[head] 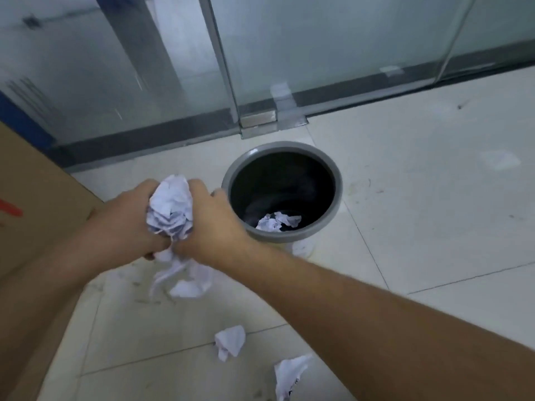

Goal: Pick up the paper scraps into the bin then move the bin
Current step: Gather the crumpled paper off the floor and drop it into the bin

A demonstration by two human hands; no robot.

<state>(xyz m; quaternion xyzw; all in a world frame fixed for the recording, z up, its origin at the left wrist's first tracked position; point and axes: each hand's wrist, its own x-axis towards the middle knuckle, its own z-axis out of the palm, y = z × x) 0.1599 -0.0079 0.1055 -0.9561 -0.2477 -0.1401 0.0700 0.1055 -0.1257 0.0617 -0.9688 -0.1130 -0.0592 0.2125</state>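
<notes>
Now | 2 hands (173, 224) clasp paper wad (170, 209) | bin (282, 192) just beside

One bin (282, 195), two hands (bare), one cardboard box (37, 204)

Pale floor tiles (419, 227), scuffed and stained, run up to frosted glass panels (318, 53) set in a dark base rail. A cardboard box (37, 192) stands at left.
</notes>
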